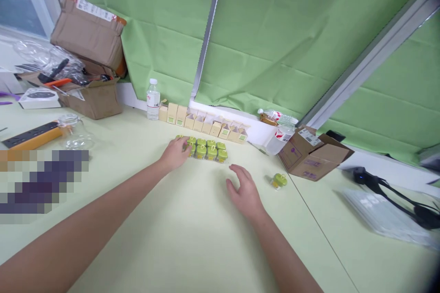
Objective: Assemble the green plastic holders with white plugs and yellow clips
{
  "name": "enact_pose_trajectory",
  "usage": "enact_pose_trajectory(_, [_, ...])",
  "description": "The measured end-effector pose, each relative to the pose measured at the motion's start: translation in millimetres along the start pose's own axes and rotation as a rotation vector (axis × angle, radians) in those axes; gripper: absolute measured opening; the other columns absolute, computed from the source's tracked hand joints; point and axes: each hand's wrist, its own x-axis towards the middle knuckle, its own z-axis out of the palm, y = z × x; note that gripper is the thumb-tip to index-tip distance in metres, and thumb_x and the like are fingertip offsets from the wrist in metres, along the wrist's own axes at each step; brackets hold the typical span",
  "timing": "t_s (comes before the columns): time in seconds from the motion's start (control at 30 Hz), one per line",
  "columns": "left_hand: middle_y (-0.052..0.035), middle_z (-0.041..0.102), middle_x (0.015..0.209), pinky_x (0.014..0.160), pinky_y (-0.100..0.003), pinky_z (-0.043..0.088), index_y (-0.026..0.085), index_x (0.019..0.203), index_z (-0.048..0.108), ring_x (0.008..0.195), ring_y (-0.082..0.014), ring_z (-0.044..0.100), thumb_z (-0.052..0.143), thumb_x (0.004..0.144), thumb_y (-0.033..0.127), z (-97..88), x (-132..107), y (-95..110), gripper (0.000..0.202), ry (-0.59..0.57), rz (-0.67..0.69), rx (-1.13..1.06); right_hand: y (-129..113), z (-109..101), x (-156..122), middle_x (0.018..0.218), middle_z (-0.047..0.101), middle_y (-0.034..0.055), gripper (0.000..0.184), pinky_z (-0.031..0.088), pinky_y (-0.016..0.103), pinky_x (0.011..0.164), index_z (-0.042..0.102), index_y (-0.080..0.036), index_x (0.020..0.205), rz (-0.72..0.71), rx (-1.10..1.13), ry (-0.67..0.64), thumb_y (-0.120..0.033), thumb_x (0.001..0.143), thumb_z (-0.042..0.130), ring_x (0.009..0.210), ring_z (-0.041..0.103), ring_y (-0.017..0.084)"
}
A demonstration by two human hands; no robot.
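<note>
Small clear containers with green lids stand in two close rows on the table. My left hand is at the left end of these rows, its fingers curled against a green-lidded container there and partly covering it. My right hand hovers over the table at the near right of the rows. Its fingers and thumb are apart, with nothing between them. Farther right, a single green-lidded container sits apart from the others.
Several small cream cardboard boxes line the wall behind the rows. A water bottle stands at their left; other bottles and an open carton are right. A power strip and a cluttered cardboard box lie left.
</note>
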Motion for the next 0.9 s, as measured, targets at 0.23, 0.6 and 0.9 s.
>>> enact_pose_trajectory(0.23, [-0.0093,0.067,0.105,0.097,-0.04,0.046,0.019,0.082,0.07,0.106,-0.0274,0.059,0.054,0.087,0.027,-2.3,-2,13,0.018,-0.015,0.084,0.022,-1,-4,-3,0.117,0.066,0.0096,0.032,0.052,0.045,0.095,0.061,-0.021,0.12,0.09,0.135,-0.06,-0.024,0.089,0.053,0.107,0.063,0.024])
enact_pose_trajectory(0.6, [-0.0014,0.076,0.102,0.079,-0.03,0.055,0.025,0.097,0.075,0.093,-0.0209,0.07,0.058,0.089,0.037,-3.1,-100,76,0.022,-0.295,-0.057,-0.519,-61,3,-9,0.113,0.07,0.0042,0.053,0.053,0.034,0.085,0.056,-0.024,0.129,0.171,0.574,-0.383,-0.03,0.08,0.072,0.097,0.066,0.02])
enact_pose_trajectory(0.9, [-0.0086,0.072,0.109,0.094,-0.039,0.054,0.015,0.09,0.07,0.101,-0.0234,0.066,0.07,0.082,0.044,-15.1,-89,59,0.029,-0.115,-0.368,-0.993,-31,13,-8,0.128,0.063,0.0091,0.048,0.046,0.04,0.101,0.05,-0.024,0.128,0.253,0.228,-0.303,-0.04,0.086,0.064,0.119,0.058,0.025])
